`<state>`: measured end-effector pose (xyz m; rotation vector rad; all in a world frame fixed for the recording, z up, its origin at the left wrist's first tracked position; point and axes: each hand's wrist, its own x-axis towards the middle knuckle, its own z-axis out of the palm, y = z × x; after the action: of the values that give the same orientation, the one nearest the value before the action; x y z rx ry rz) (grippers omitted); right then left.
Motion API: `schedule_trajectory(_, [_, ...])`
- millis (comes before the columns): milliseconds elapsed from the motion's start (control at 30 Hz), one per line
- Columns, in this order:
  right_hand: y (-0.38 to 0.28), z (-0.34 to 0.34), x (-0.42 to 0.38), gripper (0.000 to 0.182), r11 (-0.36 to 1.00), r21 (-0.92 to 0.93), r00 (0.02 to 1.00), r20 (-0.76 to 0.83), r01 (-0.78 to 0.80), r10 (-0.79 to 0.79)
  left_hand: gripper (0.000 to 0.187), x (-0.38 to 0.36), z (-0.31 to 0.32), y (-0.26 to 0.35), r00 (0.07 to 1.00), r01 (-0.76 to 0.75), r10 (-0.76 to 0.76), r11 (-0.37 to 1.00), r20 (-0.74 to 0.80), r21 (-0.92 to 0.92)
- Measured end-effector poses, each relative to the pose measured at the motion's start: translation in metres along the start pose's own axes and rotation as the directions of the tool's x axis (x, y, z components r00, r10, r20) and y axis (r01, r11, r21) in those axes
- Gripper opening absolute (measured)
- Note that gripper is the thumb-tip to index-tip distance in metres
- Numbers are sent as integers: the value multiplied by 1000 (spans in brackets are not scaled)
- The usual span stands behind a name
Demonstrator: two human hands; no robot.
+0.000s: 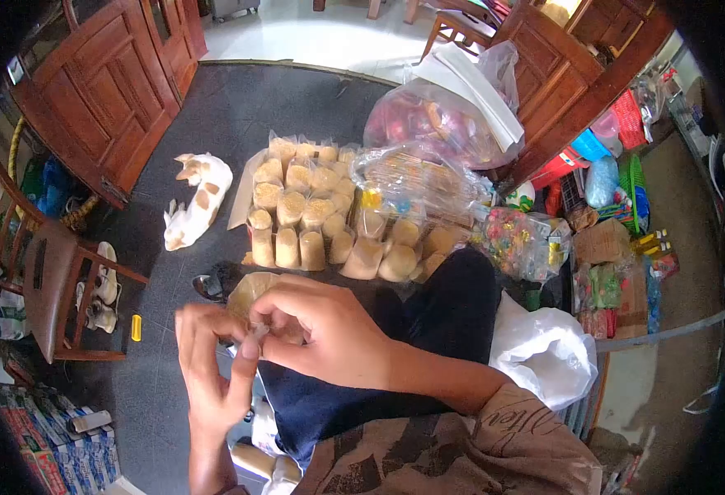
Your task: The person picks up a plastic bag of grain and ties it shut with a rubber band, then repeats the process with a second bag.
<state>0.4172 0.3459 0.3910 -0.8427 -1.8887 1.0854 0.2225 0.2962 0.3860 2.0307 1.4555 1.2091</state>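
Just above my lap, my left hand (214, 355) and my right hand (317, 326) meet with their fingertips pinched together. Between them is the gathered, clear neck of a plastic bag (247, 290). Tan contents show through the bag, which is partly hidden behind my fingers. Beyond my hands, several filled plastic bags (292, 206) with similar tan contents stand in close rows on the dark floor. A dark round object (207, 286) lies on the floor just past my left hand.
A white and brown animal (202, 202) lies left of the rows. A wooden chair (49, 280) and stacked boxes (57, 437) are at the left. A large stuffed plastic bag (428, 124) stands at the back. Right of my legs is a white plastic bag (544, 355).
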Motion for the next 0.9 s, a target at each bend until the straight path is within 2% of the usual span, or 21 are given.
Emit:
schedule_trajectory(100, [-3,-5,1,21,998,57,999,42,-22,20,30,9,4,-2,999,18,-18,999,-31,-27])
schedule_trajectory(133, [-1,-4,0,20,995,94,999,27,-31,29,39,7,2,-11,998,54,-50,994,46,-97])
schedule_trajectory(233, [6,-1,-1,17,983,176,999,-3,-50,52,39,11,5,-16,991,96,-64,951,115,-293])
schedule_trajectory(400, [3,-5,2,11,989,142,999,-6,-35,37,36,14,3,-25,986,109,-56,929,157,-353])
schedule_trajectory(500, [2,-4,3,7,980,189,998,10,-65,65,36,16,2,-27,984,110,-43,912,174,-396])
schedule_trajectory(600, [8,1,3,6,940,321,993,61,-114,99,33,18,0,-29,984,77,-6,913,177,-399])
schedule_trajectory(700, [7,-8,8,7,966,248,984,173,-76,33,27,19,-1,-32,985,48,16,929,170,-366])
schedule_trajectory(900, [-1,-21,16,9,967,226,945,326,-113,35,21,22,0,-31,988,56,7,915,153,-399])
